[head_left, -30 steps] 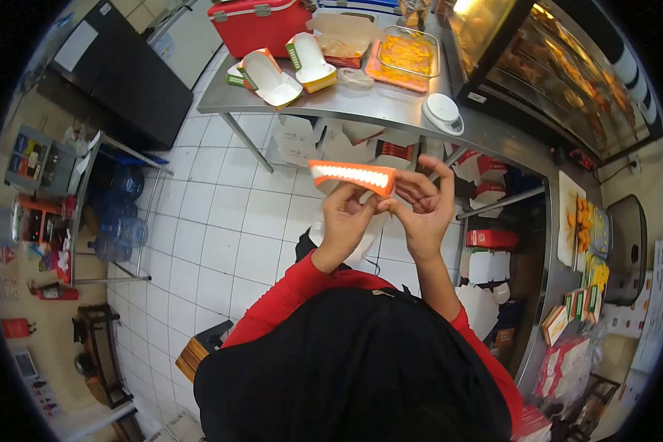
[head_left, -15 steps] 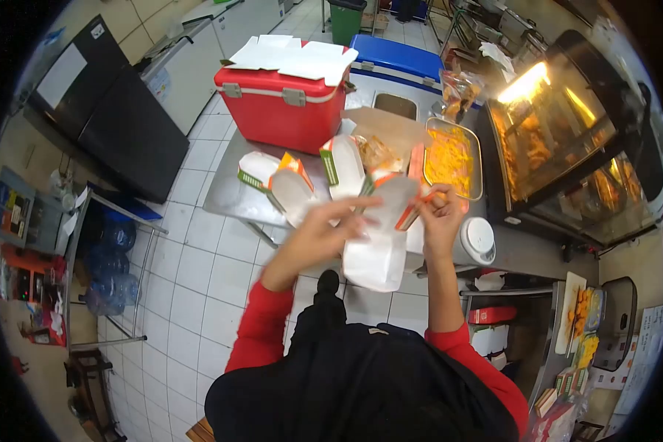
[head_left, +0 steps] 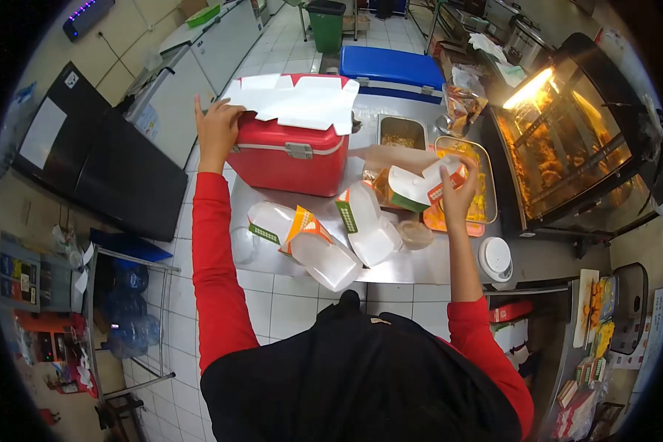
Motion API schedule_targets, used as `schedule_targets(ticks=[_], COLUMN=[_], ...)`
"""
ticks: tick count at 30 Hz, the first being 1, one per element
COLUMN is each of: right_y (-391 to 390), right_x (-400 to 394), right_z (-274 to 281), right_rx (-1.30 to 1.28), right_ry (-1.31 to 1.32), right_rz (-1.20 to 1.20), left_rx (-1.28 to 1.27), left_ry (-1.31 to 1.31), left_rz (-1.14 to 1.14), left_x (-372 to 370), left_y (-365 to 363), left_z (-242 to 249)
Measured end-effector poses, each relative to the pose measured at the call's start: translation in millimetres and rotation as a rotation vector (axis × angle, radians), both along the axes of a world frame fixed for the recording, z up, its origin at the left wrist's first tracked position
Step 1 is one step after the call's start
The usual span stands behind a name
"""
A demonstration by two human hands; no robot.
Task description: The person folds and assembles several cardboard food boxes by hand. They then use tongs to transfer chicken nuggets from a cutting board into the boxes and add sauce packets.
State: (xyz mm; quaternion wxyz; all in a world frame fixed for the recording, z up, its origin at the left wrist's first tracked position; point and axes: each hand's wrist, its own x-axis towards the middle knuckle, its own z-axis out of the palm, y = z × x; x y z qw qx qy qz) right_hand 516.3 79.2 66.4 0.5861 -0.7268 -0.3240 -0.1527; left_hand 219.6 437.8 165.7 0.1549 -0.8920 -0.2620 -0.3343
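My left hand (head_left: 219, 131) is at the left end of white flat cardboard blanks (head_left: 295, 99) on the red cooler (head_left: 291, 155). Its fingers are spread, one pointing up, with fingertips right at the cardboard's edge. In my right hand (head_left: 458, 193) is a folded takeaway box (head_left: 412, 188), white inside with green and orange sides, held by its right side over the cardboard carton and the tray. Below it on the steel table stand opened takeaway boxes, one with a green side (head_left: 368, 225) and another with an orange flap (head_left: 320, 250).
A tray of yellow food (head_left: 486, 180) and a metal pan (head_left: 403, 132) sit at the table's right. Behind is a blue cooler (head_left: 390, 68). A lit glass food warmer (head_left: 567, 132) borders the right side, near a white lidded tub (head_left: 496, 259). The black fridge (head_left: 110, 155) is left.
My left hand has moved from the takeaway box up and left to the cardboard on the cooler. My right hand has carried its box forward, over the tray. The view has shifted.
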Motion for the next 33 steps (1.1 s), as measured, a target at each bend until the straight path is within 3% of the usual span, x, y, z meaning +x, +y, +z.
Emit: schedule_targets(ticks=[1, 3, 5, 7, 9, 12, 14, 15, 16, 18, 20, 22, 24, 26, 28, 30, 33], right_y=[15, 44, 66, 84, 93, 91, 78, 72, 64, 42, 17, -27, -81, -134, -191, -247, -320], right_x=[-17, -54, -96, -128, -143, -151, -162, -163, -165, -182, -180, -175, -173, -170, -173, -169, -177], right_z=[21, 78, 130, 171, 189, 186, 174, 168, 161, 148, 146, 146, 152, 150, 145, 116, 71], right_rx=[0.064, -0.052, -0.107, -0.008, -0.103, -0.098, 0.016, 0.083, 0.146, 0.064, -0.019, 0.142, 0.333, 0.329, 0.234, 0.264, 0.064], right_ry=[0.054, -0.405, -0.662, -0.625, -0.781, -0.854, -0.770, -0.826, -0.879, -0.762, -0.646, -0.144, 0.274, 0.187, 0.332, 0.635, 0.028], right_rz=[0.146, 0.236, 0.249, 0.342, 0.354, 0.407, 0.393, 0.380, 0.366, 0.534, 0.795, 1.081, 1.241, 1.109, 0.857, 0.825, 0.320], left_rx=[0.091, 0.253, 0.390, 0.530, 0.682, 0.882, 0.445, -0.107, -0.435, -0.953, -0.930, -0.772, -0.394, -0.279, -0.219, -0.242, -0.511], left_ry=[-0.041, -0.123, -0.094, -0.104, -0.155, -0.356, -0.985, -1.073, -1.122, -1.187, -1.111, -0.936, -0.568, -0.312, -0.225, -0.308, -0.532], left_rz=[-0.035, -0.105, -0.104, -0.129, -0.174, -0.166, -0.394, -0.573, -0.709, -0.727, -0.621, -0.561, -0.573, -0.624, -0.697, -0.851, -0.905], left_x=[3, 12, 16, 16, 11, 0, 10, 9, 10, 10, 6, 1, 0, -3, -10, -6, 4], left_y=[-15, -48, -80, -110, -138, -167, -178, -204, -229, -259, -284, -309, -345, -390, -430, -476, -545], left_z=[17, 47, 69, 77, 78, 74, 51, 46, 50, 27, 22, 24, 40, 49, 40, 20, -14])
